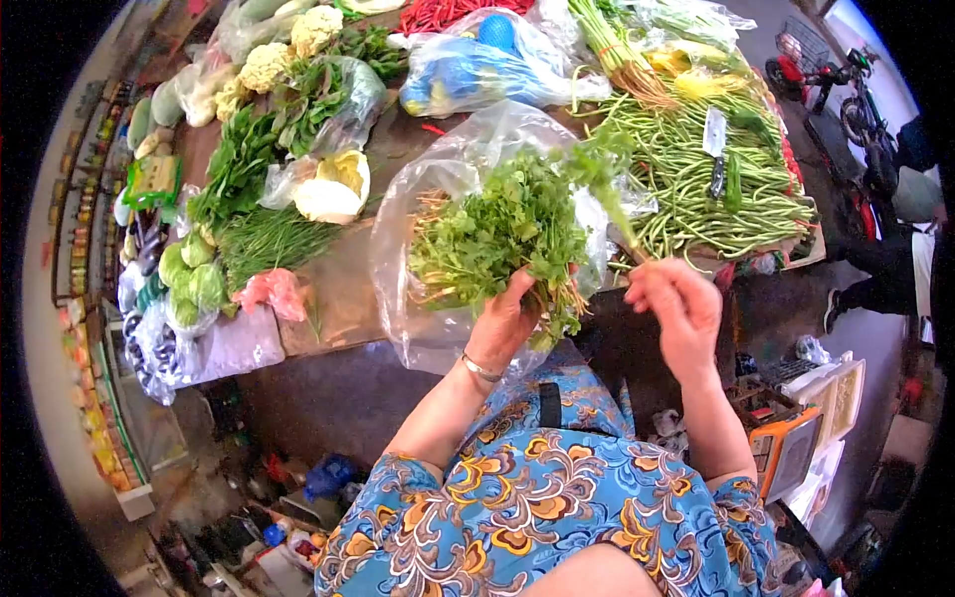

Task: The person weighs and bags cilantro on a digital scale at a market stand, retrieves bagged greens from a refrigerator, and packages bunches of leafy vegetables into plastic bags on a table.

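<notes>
My left hand (509, 323) is closed round the stems of a bunch of cilantro (507, 224). The leafy bunch lies over an opened clear plastic bag (391, 234) at the table's front edge. To the right, my right hand (681, 303) pinches a single cilantro sprig (619, 214) by its stem end, its blurred leaves pointing up and away from me. Just beyond that hand spreads a pile of long green beans (686, 184). A knife (715, 149) with a pale blade and dark handle rests on the beans.
Chives (274, 239), a cut cabbage (336, 189), small green cabbages (189, 274) and cauliflower (267, 68) lie on the left. Blue bagged produce (463, 75) and red chillies (463, 14) are at the back. An orange-framed box (781, 448) stands low right; a person's leg (880, 279) shows beyond.
</notes>
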Demonstrator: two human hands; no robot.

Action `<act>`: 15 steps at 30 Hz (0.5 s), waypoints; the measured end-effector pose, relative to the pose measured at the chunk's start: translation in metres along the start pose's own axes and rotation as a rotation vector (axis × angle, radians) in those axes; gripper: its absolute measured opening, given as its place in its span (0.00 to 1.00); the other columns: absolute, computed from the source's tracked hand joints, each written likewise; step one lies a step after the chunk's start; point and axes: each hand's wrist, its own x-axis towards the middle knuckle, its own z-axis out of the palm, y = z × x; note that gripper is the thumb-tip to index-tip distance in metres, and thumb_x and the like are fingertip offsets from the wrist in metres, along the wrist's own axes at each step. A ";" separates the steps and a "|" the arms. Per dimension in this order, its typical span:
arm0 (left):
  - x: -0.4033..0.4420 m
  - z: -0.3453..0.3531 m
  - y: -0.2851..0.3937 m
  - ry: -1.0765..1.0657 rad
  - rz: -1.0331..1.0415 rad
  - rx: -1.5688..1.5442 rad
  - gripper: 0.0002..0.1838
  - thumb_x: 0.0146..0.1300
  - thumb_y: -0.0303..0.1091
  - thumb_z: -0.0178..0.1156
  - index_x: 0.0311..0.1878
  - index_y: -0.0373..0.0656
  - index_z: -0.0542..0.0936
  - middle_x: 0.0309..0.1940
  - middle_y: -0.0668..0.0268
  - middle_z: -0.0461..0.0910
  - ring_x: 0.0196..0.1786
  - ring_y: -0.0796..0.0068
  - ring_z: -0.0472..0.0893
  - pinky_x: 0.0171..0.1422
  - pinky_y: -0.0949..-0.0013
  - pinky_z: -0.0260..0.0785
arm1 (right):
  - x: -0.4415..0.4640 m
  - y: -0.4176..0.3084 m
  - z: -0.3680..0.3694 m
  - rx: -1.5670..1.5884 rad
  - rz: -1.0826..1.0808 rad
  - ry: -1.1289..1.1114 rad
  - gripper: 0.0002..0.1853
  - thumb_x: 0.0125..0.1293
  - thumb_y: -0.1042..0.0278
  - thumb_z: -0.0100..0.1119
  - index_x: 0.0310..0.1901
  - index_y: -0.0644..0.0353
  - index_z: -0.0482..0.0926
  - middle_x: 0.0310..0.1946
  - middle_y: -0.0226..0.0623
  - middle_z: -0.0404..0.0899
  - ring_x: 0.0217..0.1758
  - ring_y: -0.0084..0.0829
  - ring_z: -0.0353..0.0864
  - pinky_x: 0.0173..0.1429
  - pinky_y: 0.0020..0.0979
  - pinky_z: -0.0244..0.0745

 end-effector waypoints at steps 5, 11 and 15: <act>0.008 -0.001 -0.053 -0.162 -0.105 0.073 0.46 0.60 0.71 0.44 0.65 0.36 0.66 0.67 0.50 0.64 0.67 0.59 0.66 0.72 0.57 0.56 | -0.031 0.026 -0.013 -0.641 -0.246 -0.176 0.04 0.57 0.74 0.61 0.33 0.61 0.77 0.25 0.41 0.75 0.30 0.43 0.75 0.35 0.38 0.70; 0.001 0.039 -0.061 -0.299 0.319 1.319 0.23 0.62 0.40 0.60 0.59 0.43 0.74 0.55 0.65 0.77 0.56 0.73 0.76 0.60 0.66 0.68 | -0.058 0.005 -0.064 -0.864 -0.092 -0.185 0.16 0.52 0.59 0.70 0.36 0.61 0.79 0.30 0.38 0.78 0.33 0.40 0.78 0.40 0.38 0.72; 0.005 0.092 -0.067 -0.305 0.385 1.271 0.14 0.60 0.32 0.63 0.49 0.42 0.81 0.42 0.65 0.83 0.44 0.72 0.81 0.50 0.64 0.73 | -0.075 -0.001 -0.098 -0.593 0.281 0.027 0.32 0.42 0.56 0.78 0.48 0.62 0.76 0.41 0.39 0.80 0.47 0.36 0.79 0.56 0.34 0.71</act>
